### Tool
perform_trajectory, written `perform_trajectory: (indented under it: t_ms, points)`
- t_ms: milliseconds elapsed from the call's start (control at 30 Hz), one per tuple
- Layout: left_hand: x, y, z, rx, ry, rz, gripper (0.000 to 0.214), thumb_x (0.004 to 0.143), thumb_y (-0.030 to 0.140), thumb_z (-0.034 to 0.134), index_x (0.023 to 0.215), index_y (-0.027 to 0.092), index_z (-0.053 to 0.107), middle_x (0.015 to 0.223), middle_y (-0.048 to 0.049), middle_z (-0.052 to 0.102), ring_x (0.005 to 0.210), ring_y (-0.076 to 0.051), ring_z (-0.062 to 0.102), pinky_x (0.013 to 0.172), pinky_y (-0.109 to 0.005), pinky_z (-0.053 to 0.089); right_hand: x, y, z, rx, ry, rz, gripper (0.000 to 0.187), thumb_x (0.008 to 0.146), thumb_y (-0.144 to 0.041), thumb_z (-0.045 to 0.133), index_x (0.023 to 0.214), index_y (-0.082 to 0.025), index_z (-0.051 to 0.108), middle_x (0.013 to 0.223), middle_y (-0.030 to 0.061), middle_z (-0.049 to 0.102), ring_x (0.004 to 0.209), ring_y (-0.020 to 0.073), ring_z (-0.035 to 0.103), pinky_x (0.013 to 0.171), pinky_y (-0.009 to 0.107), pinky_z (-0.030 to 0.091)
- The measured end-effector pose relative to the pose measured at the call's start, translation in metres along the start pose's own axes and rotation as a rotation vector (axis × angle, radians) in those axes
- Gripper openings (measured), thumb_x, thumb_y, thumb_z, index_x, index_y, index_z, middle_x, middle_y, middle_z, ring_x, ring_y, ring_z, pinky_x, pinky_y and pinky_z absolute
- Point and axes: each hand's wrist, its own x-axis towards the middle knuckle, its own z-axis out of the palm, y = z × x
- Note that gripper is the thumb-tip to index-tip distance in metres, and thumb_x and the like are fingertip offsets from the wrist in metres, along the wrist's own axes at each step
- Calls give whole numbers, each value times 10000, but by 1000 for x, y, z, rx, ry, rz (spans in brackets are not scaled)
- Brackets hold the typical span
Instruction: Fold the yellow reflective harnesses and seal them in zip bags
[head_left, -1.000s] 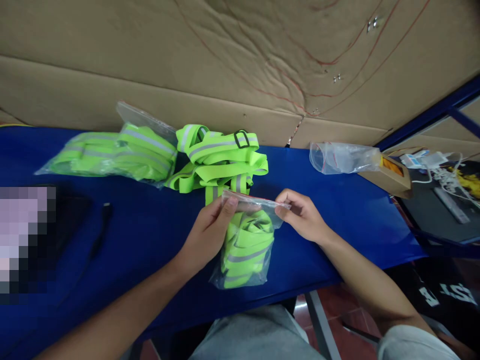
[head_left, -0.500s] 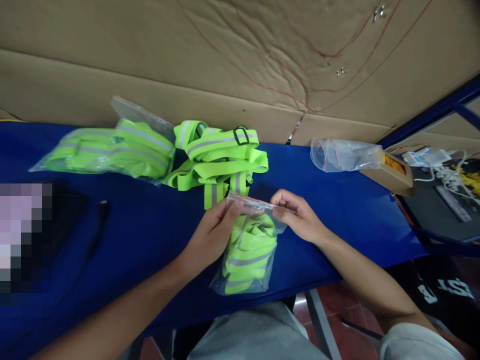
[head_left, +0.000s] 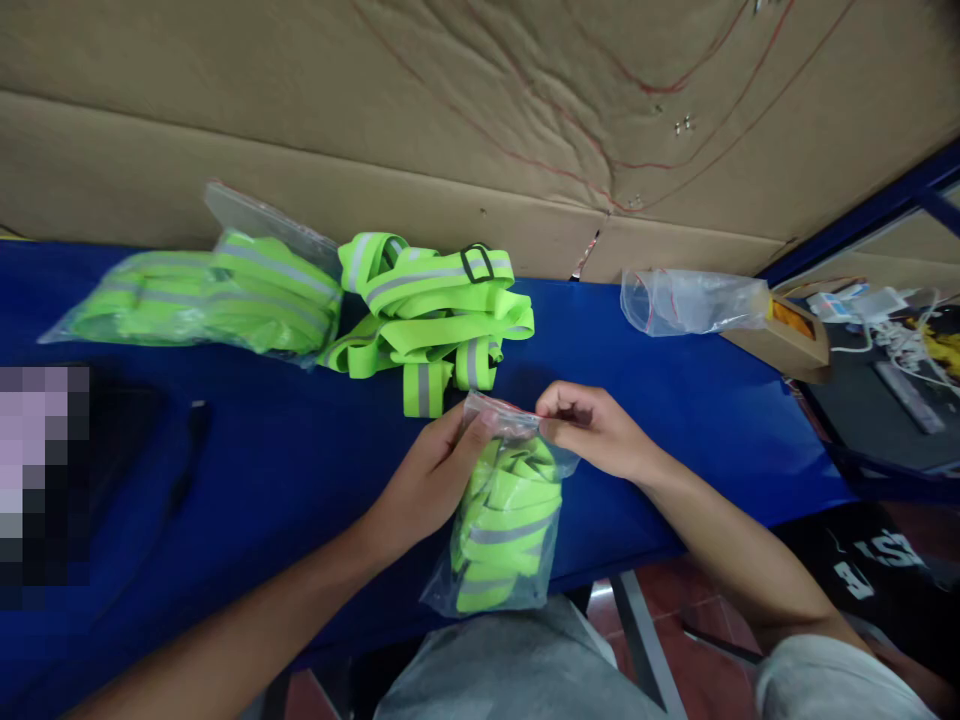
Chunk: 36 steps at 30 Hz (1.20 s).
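A clear zip bag (head_left: 442,590) with a folded neon-green reflective strap (head_left: 510,510) inside hangs between my hands at the table's front edge. My left hand (head_left: 442,470) grips the left end of the bag's top, thumb in front and other fingers mostly hidden behind the plastic. At the right end of the zip strip, my right hand (head_left: 592,430) pinches the plastic between thumb and curled fingers. Just beyond the hands lies a loose pile of neon-green reflective straps (head_left: 442,290) with a black buckle (head_left: 478,264).
Filled bags of green straps (head_left: 202,295) lie at the back left. Empty clear bags (head_left: 682,302) lie by a small cardboard box (head_left: 795,335) at the back right. A black cable (head_left: 187,450) rests on the blue table (head_left: 285,500). Cardboard (head_left: 300,90) walls the back.
The bag has come slightly closer to my body and its bottom now hangs lower, over the table edge. My left hand has shifted a little right along the bag's top.
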Motion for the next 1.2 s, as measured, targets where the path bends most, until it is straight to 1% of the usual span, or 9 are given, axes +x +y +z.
perform_trajectory:
  t_ms: [200,333,533,733,900,1000,1067,1133,1200]
  points:
    - [1,-4,-1,58,-28,10,412,1039,533,527,1109,182,731,1067,-51,776,1001,-194,722,890,-264,546,-1,1,2,15,-37,35,229,880,-355,710,832,-154,613,720,-33,547,631,76,467,597,219,369]
    - [1,-8,-1,124,-51,39,400,1046,513,517,1079,179,733,988,-32,762,930,-171,704,833,-248,534,-1,1,4,6,-55,-17,226,887,-314,700,776,-163,572,692,-48,508,617,67,436,580,209,354]
    - [-1,-11,-2,200,-18,47,405,1044,501,512,974,160,718,861,-17,710,800,-150,651,729,-243,505,-2,2,5,0,-64,-23,200,920,-329,693,865,-157,608,738,-30,566,638,75,492,583,207,377]
    - [0,-8,-3,210,-84,95,381,1071,467,478,1045,181,728,970,-19,737,955,-161,690,857,-247,507,-2,2,8,2,-61,-43,215,924,-333,700,857,-154,602,729,-32,555,633,73,485,579,206,378]
    - [-2,-9,-3,235,-98,51,393,1082,474,447,1037,179,702,937,-9,717,889,-147,672,802,-243,493,-3,1,11,-56,-37,-67,206,929,-306,684,825,-160,584,717,-38,535,633,70,464,583,206,371]
    - [-4,-8,-1,247,-101,41,400,1083,497,431,1042,186,678,956,-9,710,907,-154,665,804,-252,485,-3,1,10,-75,-30,-90,175,919,-262,675,811,-165,578,705,-44,523,628,69,455,579,205,358]
    - [-4,-7,0,271,-59,27,398,1073,520,446,1021,185,653,927,-6,691,853,-151,637,759,-257,470,-3,0,10,-78,-26,-89,175,922,-267,673,814,-167,578,706,-44,527,628,71,459,578,206,359]
    - [-5,-8,0,296,-21,24,412,1069,534,442,945,182,617,831,9,635,747,-135,574,681,-257,436,-3,0,10,-83,-21,-76,186,928,-303,684,842,-165,595,713,-40,542,630,74,471,581,208,367]
    - [-5,-8,0,295,-30,35,422,1079,524,414,891,185,581,772,21,583,689,-122,527,642,-256,416,-3,-1,11,-83,-26,-65,210,936,-346,693,874,-160,618,716,-35,557,633,77,482,586,212,376]
